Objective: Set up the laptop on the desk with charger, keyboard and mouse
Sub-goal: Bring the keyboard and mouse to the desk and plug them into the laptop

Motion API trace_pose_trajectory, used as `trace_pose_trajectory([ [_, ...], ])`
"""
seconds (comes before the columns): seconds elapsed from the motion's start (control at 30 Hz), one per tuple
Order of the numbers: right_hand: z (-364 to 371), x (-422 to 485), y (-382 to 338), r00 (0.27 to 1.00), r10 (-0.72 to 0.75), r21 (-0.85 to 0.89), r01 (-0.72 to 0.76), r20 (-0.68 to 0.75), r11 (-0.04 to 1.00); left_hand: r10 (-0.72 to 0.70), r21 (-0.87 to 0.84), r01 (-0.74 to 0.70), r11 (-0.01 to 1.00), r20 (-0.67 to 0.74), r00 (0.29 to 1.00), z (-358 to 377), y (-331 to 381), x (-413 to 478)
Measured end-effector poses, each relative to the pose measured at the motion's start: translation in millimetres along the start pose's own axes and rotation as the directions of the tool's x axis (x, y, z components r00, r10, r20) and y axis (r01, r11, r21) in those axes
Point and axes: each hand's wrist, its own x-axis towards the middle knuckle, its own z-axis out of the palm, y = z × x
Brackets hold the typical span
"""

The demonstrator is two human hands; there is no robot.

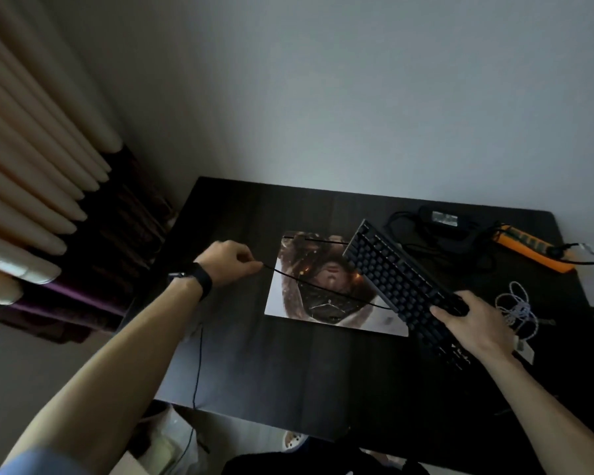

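Keyboard (pixel 405 293) is hanging tilted over the desk (pixel 271 358); the right hand (pixel 477 323) is clamping its near end, the left hand (pixel 228 264) pinching its cable (pixel 323 291)

Both bare forearms reach in from the lower frame; left hand (pixel 227 265) pinches a thin cable (pixel 323 289), right hand (pixel 474 325) grips a keyboard (pixel 391 275).

A dim corner of a private home: a dark wood-grain surface (pixel 254 354) stands pushed against a plain pale wall (pixel 357 97). Pleated cream curtains (pixel 31 149) with a dark purple hem hang well to the left of the left fingers (pixel 251 265). Beyond the right fingers (pixel 439 311), an orange power strip (pixel 532 248) and a black charger brick (pixel 443 219) lie among loose leads. A tangled white cable (pixel 518 306) sits just to their right.
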Motion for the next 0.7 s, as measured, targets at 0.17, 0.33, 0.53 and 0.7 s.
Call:
trace_pose_trajectory([
  [0.17,8,-14,28,0.979,-0.104,0.244,0.059,0.176,0.968,-0.041,0.211,0.098,0.973,-0.256,0.966,-37,-17,6],
  [0.33,21,-44,4,0.914,-0.261,0.146,0.225,0.310,0.963,-0.114,0.075,0.139,0.987,-0.267,0.957,-24,-3,11],
  [0.53,58,-70,-14,0.889,-0.277,0.192,0.220,0.364,0.957,-0.236,0.084,0.279,0.956,-0.342,0.910,13,-2,7],
  [0.7,76,-77,-23,0.888,-0.273,0.217,0.203,0.370,0.955,-0.374,-0.088,0.369,0.925,-0.368,0.851,15,-36,3],
])
